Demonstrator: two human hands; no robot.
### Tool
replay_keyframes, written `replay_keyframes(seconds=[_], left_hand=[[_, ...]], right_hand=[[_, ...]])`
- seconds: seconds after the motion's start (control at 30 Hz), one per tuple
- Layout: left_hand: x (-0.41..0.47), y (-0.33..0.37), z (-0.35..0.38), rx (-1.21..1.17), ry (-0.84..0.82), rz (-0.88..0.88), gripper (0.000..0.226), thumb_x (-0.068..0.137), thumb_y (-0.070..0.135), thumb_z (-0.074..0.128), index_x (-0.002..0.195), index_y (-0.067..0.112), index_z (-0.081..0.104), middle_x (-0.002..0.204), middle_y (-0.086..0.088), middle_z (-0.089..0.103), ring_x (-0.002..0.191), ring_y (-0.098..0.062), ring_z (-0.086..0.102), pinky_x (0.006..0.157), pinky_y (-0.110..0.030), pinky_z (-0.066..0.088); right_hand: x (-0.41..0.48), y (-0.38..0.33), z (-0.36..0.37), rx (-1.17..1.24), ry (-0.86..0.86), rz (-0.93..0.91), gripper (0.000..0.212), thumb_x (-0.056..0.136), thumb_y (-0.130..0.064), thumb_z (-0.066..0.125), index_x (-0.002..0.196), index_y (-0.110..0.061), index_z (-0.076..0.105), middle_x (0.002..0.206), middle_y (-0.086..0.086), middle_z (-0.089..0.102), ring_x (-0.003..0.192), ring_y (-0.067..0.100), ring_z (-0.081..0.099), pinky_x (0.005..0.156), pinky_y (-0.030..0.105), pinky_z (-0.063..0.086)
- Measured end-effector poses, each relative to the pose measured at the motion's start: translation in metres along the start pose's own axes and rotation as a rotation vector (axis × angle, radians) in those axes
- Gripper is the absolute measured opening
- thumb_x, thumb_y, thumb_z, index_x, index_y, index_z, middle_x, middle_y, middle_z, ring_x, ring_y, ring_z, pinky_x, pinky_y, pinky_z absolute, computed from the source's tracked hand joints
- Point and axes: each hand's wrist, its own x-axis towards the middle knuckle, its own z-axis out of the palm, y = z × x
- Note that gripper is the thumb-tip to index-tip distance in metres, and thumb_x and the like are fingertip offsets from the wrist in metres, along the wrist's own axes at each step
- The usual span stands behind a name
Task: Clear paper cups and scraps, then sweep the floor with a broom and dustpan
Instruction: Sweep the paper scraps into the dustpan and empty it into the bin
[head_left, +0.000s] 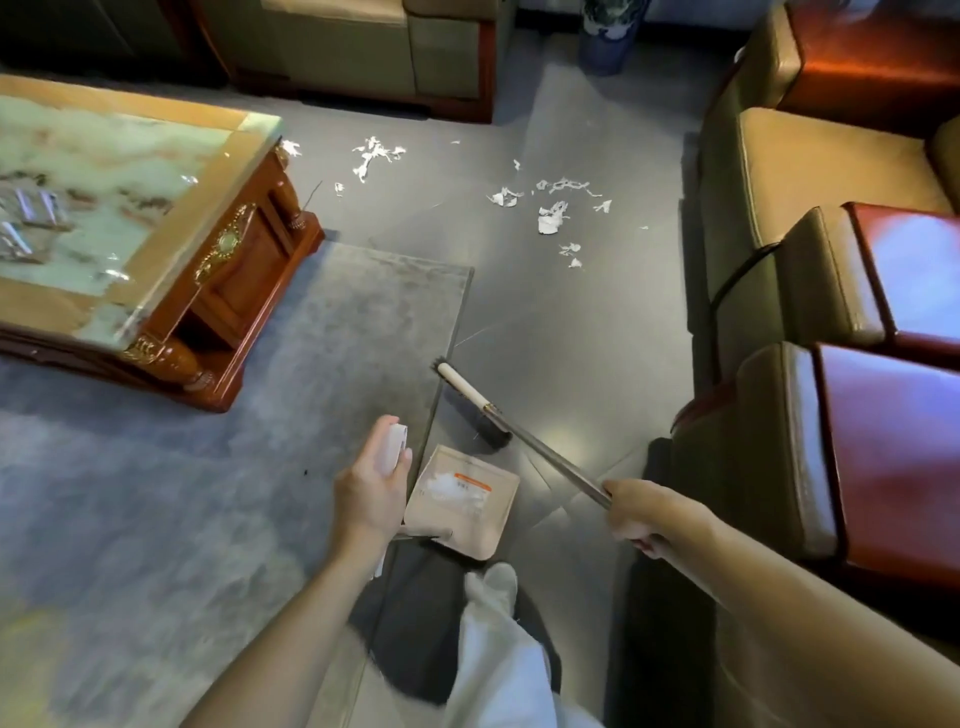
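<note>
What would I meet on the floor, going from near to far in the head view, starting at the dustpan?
Dustpan → broom head → paper scraps → blue vase.

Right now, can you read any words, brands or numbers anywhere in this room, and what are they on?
No text here can be read.
Label inside the dustpan: an orange strip above small dark print, too blurred to read.
Shiny packets on the coffee table: no lettering legible.
Broom: no writing visible.
Vase: blue pattern only, no words to make out.
</note>
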Motion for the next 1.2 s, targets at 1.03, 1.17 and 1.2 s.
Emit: replay_keyframes(seconds=[1.03, 1.17, 1.2], left_hand=[[0.079, 0.146, 0.15, 0.028, -0.319, 0.23, 0.029, 0.085, 0.037, 0.047, 0.113, 0.047, 0.043, 0.075, -0.005, 0.06, 0.073, -0.037, 0.059, 0.058, -0.039, 0.05], [0.104, 0.17, 0.19, 0.081, -0.416, 0.18, 0.035, 0.093, 0.032, 0.056, 0.124, 0.046, 0.047, 0.079, -0.009, 0.06, 0.079, -0.037, 0.061, 0.065, -0.04, 0.05], [0.109, 0.175, 0.197, 0.08, -0.41, 0.182, 0.037, 0.093, 0.029, 0.058, 0.127, 0.04, 0.051, 0.081, -0.013, 0.062, 0.08, -0.039, 0.061, 0.066, -0.041, 0.05]], right_hand=[[0.058, 0.087, -0.13, 0.184, -0.044, 0.111, 0.079, 0.091, -0.002, 0.05, 0.155, -0.024, 0.009, 0.1, 0.004, 0.059, 0.061, 0.009, 0.055, 0.043, 0.018, 0.045], [0.072, 0.095, -0.135, 0.304, -0.196, 0.12, 0.082, 0.088, 0.0, 0.054, 0.153, -0.028, 0.013, 0.096, 0.007, 0.058, 0.061, 0.012, 0.053, 0.047, 0.02, 0.046], [0.073, 0.096, -0.136, 0.307, -0.264, 0.107, 0.081, 0.088, 0.0, 0.053, 0.153, -0.029, 0.013, 0.091, 0.006, 0.056, 0.059, 0.012, 0.051, 0.047, 0.02, 0.046]])
